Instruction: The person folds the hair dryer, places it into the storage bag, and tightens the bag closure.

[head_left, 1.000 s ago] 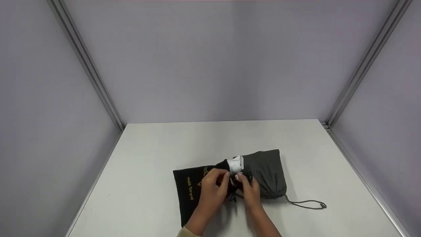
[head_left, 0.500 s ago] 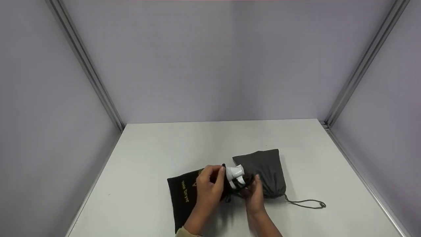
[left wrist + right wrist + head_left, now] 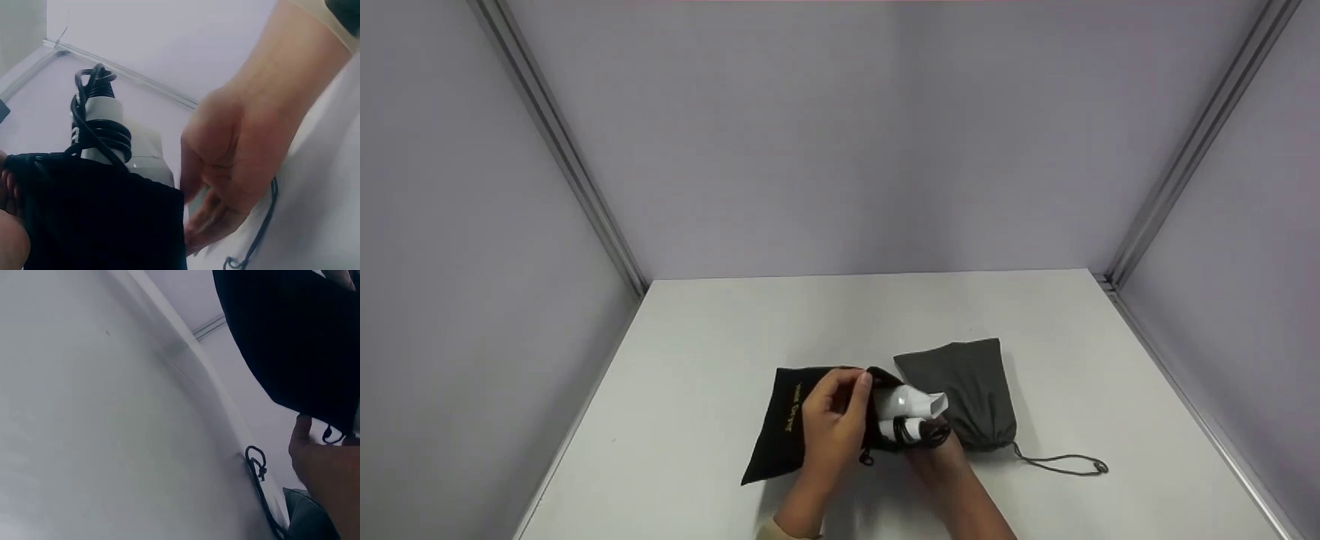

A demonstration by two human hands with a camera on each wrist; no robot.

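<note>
A black drawstring bag [image 3: 780, 439] with gold lettering lies on the white table [image 3: 697, 352]. A white hair dryer [image 3: 911, 405] sticks out of its mouth, black cord [image 3: 101, 132] wound round the handle. My left hand [image 3: 829, 427] grips the bag's upper mouth edge. My right hand [image 3: 945, 457] sits just right of the dryer, fingers loosely curled. In the left wrist view the right hand's fingertips [image 3: 197, 233] reach the edge of the bag [image 3: 95, 219] and go out of sight there. The bag [image 3: 292, 337] fills the top of the right wrist view.
A grey drawstring pouch [image 3: 967, 386] lies just right of the dryer, its cord [image 3: 1061, 465] trailing toward the table's right side. The cord's knotted end [image 3: 256, 467] also shows in the right wrist view. Pale walls with metal corner rails enclose the table on three sides.
The black bag has slid back to the left and turned, so more of the white dryer and its wound cord is bare. Both hands have dropped slightly toward me.
</note>
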